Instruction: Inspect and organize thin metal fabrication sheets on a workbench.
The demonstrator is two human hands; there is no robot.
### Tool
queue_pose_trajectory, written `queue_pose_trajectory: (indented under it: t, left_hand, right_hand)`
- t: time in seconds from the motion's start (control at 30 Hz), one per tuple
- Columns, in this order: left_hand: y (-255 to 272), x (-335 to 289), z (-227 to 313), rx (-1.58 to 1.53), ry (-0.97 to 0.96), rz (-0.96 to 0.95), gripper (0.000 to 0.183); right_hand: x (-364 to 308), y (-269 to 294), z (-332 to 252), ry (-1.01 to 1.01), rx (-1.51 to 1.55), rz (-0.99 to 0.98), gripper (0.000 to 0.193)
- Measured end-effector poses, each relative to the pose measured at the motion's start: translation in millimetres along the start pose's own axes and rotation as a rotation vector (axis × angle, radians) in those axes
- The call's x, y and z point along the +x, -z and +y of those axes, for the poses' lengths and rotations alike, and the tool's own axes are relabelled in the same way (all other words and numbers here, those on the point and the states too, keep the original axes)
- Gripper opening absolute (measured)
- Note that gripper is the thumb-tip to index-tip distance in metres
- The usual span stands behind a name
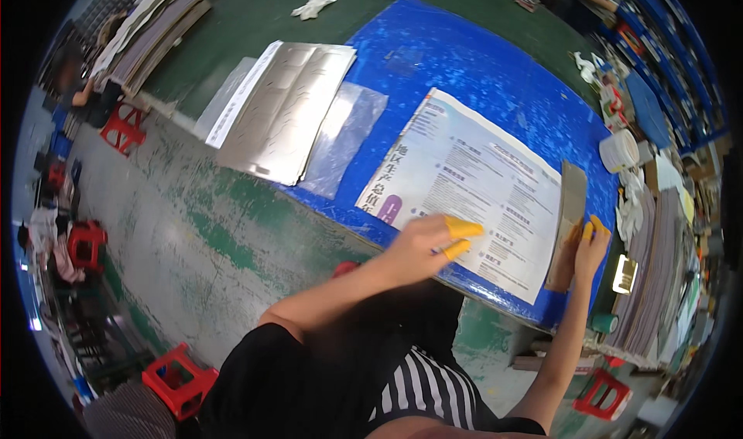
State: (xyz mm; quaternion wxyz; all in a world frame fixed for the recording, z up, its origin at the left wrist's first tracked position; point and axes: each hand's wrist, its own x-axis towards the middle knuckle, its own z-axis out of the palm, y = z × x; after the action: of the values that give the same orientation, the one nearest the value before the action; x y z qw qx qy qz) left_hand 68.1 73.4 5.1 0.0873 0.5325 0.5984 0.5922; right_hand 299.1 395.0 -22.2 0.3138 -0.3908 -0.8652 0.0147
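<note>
Printed paper sheet, one, large, pale: lay flat on the blue tabletop, along the near edge, toward the right-hand near corner. Judged light, limp, easily creased or torn; best taken by two opposite corners or flat along a margin.

Brown strip, one, narrow: lay between the paper and the tabletop's right edge. Probably stiff and light; best gripped across its narrow width.

Left hand: over the paper's near margin, yellow-covered thumb and forefinger spread apart, nothing visible between them; contact with the paper could not be told.

Right hand: beside the strip at the tabletop's right edge, fingers bent, yellow covers on fingertips; whether it pinched anything could not be told.

Shiny sheets, stacked: lay toward the tabletop's left end, near edge; likely slippery, best lifted by opposite edges.
</note>
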Motion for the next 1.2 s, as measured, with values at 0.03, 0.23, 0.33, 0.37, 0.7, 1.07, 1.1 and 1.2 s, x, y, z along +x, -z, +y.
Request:
queue_pose_trajectory:
  t: [0.03,0.23,0.33,0.37,0.7,1.07,1.1,1.2]
  left_hand:
    - [20.0,-0.2,-1.5,0.115,-0.068,0.075,0.024]
    - [161.0,-17.2,-24.6,0.719,0.159,0.150,0.052]
    - [206.3,-31.1,-39.4,0.756,0.289,0.199,0.075]
    - [215.0,-35.1,-45.0,0.911,0.323,0.128,0.079]
    - [227.2,-31.3,-42.4,0.920,0.610,-0.089,0.042]
    - [226.7,-15.6,-29.3,0.841,0.003,0.964,0.028]
    - [216.1,-6.1,-19.1,0.657,-0.032,1.024,0.028]
    - [193.3,10.8,-0.7,-0.363,-0.163,1.084,0.024]
  right_hand:
    - [0.5,2.2,-4.1,-0.012,0.012,-0.003,0.021]
    - [6.2,26.5,-58.5,-0.057,0.137,-0.068,0.024]
    - [7.2,22.4,-83.7,0.009,0.275,-0.092,0.025]
    - [7.3,20.6,-89.3,0.054,0.307,-0.097,0.026]
    - [1.4,17.4,-150.2,0.129,0.396,-0.254,0.029]
    - [-5.8,19.5,-167.3,0.148,0.512,-0.319,0.024]
    - [-6.6,20.7,-170.6,0.131,0.518,-0.349,0.023]
    - [-11.2,9.0,-173.8,0.063,0.736,-0.420,0.023]
